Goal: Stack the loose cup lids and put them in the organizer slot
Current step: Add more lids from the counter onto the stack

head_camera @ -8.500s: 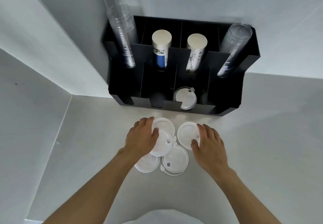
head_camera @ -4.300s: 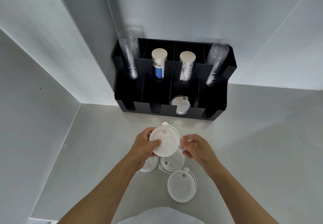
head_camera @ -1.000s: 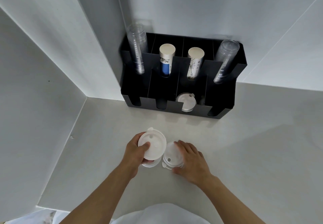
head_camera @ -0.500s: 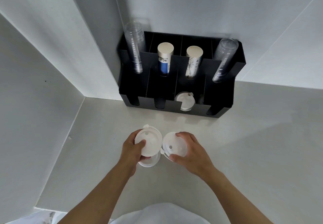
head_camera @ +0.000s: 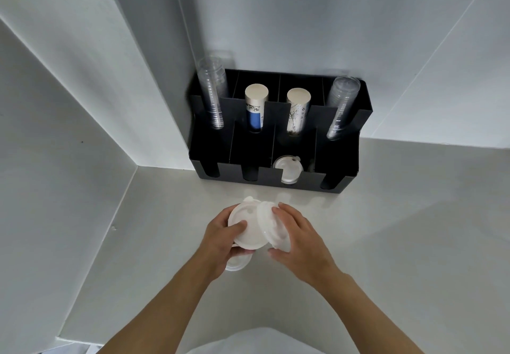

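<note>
My left hand (head_camera: pixel 219 240) grips a small stack of white cup lids (head_camera: pixel 246 226), thumb across the top. My right hand (head_camera: pixel 299 239) holds another white lid (head_camera: pixel 271 226) tilted on edge, pressed against the right side of that stack. One more loose lid (head_camera: pixel 236 264) lies flat on the counter, partly hidden under my left hand. The black organizer (head_camera: pixel 342 160) stands against the wall beyond my hands; a white lid (head_camera: pixel 287 168) sits in its third front slot from the left.
In the organizer's back row stand two stacks of clear cups (head_camera: pixel 213 94) at either end and two stacks of paper cups (head_camera: pixel 256 108) between them. A wall runs along the counter's left side. Pale counter (head_camera: pixel 400 243) stretches to the right.
My right hand has lifted its lid off the counter and swung it left, on edge, against the stack in my left hand. The camera has drawn back a little.
</note>
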